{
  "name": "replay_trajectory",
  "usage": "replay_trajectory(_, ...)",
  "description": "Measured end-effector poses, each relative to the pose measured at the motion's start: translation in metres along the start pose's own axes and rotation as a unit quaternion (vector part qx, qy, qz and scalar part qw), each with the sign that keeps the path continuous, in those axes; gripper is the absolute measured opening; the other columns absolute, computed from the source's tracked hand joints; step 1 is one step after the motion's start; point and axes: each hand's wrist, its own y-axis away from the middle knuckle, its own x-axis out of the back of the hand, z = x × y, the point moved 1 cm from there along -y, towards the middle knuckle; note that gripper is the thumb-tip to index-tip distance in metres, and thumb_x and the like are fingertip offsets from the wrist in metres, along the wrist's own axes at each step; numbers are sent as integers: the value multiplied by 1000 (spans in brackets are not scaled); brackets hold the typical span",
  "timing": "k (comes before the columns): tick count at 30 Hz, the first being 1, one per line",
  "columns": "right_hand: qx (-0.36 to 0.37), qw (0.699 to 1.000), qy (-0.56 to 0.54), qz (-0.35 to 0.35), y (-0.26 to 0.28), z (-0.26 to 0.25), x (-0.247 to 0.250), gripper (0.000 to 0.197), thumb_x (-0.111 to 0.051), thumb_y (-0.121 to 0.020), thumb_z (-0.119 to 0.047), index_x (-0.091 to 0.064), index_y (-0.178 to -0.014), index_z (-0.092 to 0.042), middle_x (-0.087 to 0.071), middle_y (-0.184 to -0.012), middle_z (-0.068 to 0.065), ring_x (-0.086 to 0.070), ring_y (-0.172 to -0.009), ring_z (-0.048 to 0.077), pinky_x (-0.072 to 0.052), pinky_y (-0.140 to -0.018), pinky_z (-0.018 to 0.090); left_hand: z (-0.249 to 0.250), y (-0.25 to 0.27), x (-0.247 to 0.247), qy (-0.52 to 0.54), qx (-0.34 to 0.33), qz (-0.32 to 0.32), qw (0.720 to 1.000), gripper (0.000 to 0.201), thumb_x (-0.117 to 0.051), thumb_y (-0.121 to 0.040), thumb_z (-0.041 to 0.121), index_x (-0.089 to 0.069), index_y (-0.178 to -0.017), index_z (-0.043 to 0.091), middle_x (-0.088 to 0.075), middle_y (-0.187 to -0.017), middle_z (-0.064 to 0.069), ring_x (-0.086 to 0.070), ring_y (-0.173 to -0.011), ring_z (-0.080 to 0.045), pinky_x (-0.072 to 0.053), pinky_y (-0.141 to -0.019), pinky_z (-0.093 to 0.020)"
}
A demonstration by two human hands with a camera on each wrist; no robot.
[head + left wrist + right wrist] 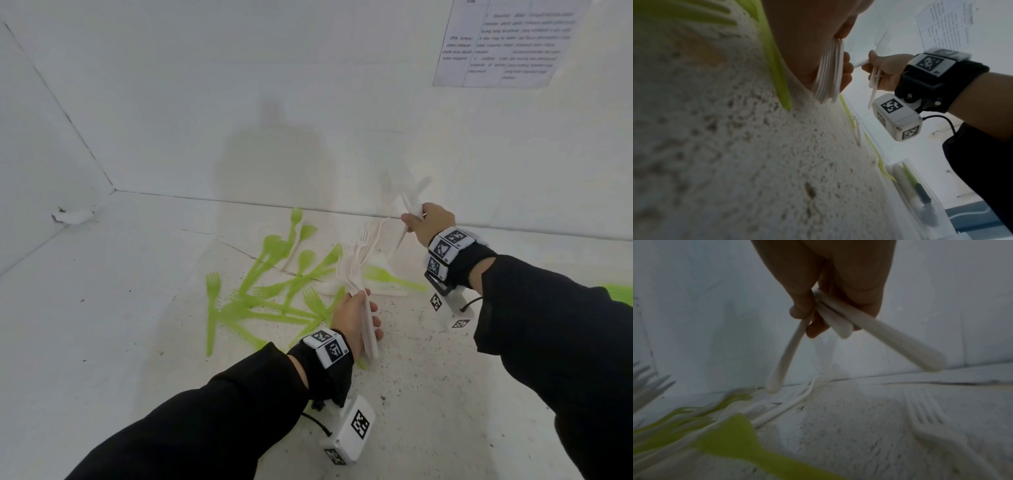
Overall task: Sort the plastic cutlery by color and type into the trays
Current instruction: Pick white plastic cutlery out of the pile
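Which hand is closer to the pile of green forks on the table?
The left hand. It sits right at the edge of the green forks, holding a bunch of white forks. The right hand is farther back by the wall, gripping white cutlery.

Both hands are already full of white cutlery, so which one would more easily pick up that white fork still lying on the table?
Probably the right hand. It holds only a few white pieces and the loose white fork lies just below it. The left hand grips a thick white fork bundle among green forks.
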Motion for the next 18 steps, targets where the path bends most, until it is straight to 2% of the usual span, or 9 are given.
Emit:
replay_trajectory(2, 13, 999, -25, 35, 3, -4, 8, 35, -52, -93, -32, -43, -73, -6, -53, -87, 17, -53, -90, 34, -26, -67, 27, 0, 1, 0, 0, 0, -1, 1000, 14, -40, -97, 21, -52, -93, 14, -46, -72, -5, -41, -52, -17, -37, -49, -25)
replay_trajectory(4, 36, 999, -24, 25, 8, -11, 15, 41, -50, -94, -31, -33, -64, -10, -47, -83, 14, -54, -93, 36, -21, -63, 25, 2, 3, 0, 3, -1, -4, 1000, 15, -41, -97, 21, -52, -91, 15, -46, -72, -5, -41, -52, -17, -38, -49, -25)
replay_trajectory(6, 76, 997, 19, -30, 21, -18, 18, 34, -49, -95, -32, -43, -75, -6, -49, -85, 14, -55, -95, 34, -22, -65, 26, 4, 3, -1, 13, -4, -7, 1000, 15, -41, -97, 22, -52, -90, 15, -46, -71, -4, -41, -52, -17, -37, -50, -25)
replay_trajectory(8, 114, 983, 78, -120, 40, -22, 12, 30, -48, -95, -35, -53, -91, -6, -52, -89, 9, -53, -91, 26, -28, -71, 24, 7, 3, -2, 20, -15, -6, 1000, 16, -40, -98, 22, -51, -90, 14, -45, -71, -5, -40, -52, -17, -37, -51, -26)
replay_trajectory(10, 113, 970, 82, -199, 62, -19, 4, 29, -49, -94, -37, -56, -87, -10, -54, -84, 4, -51, -79, 20, -33, -70, 25, 7, 2, -5, 29, -29, 2, 999, 19, -37, -99, 23, -50, -89, 13, -42, -71, -5, -40, -54, -17, -37, -52, -27)
replay_trajectory(13, 62, 961, -27, -269, 86, -9, -10, 27, -56, -91, -35, -53, -73, -15, -54, -65, 0, -48, -55, 14, -39, -56, 25, 3, -1, -6, 31, -43, 3, 999, 24, -33, -101, 25, -51, -93, 12, -42, -72, -5, -42, -57, -17, -41, -54, -29)
replay_trajectory(16, 20, 956, -143, -257, 100, 0, -24, 16, -63, -87, -31, -56, -81, -18, -56, -62, 3, -47, -52, 15, -41, -54, 27, -1, 0, -10, 44, -52, -25, 997, 35, -30, -102, 25, -51, -115, 1, -54, -78, -10, -58, -53, -17, -48, -51, -27)
replay_trajectory(18, 16, 953, -175, -246, 108, 3, -32, 17, -62, -88, -28, -55, -76, -19, -54, -61, 3, -47, -52, 15, -40, -52, 26, -2, 3, -13, 61, -50, -45, 996, 36, -32, -101, 23, -49, -119, -4, -56, -77, -12, -59, -48, -15, -48, -50, -25)
